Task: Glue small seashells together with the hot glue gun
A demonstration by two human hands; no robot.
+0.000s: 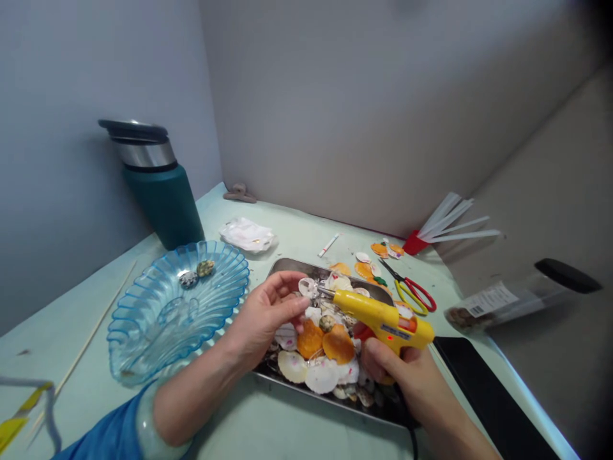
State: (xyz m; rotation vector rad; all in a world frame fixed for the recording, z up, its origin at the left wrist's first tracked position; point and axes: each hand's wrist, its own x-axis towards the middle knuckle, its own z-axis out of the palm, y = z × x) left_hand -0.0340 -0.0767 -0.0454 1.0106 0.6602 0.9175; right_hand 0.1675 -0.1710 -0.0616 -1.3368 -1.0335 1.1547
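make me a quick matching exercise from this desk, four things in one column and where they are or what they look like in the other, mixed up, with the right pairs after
Things
1. glue gun
2. scissors
3. teal bottle
4. white sticks

Places and looks
A. standing just behind the blue dish
B. gathered in a red cup
C. held in the right hand
D. one red handle and one yellow

Right pairs: 1-C, 2-D, 3-A, 4-B

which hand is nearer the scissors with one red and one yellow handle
Right. The right hand, gripping the yellow plastic glue gun, is on the near side of the scissors; the left hand is farther off, at the left side of the rectangular metal tray.
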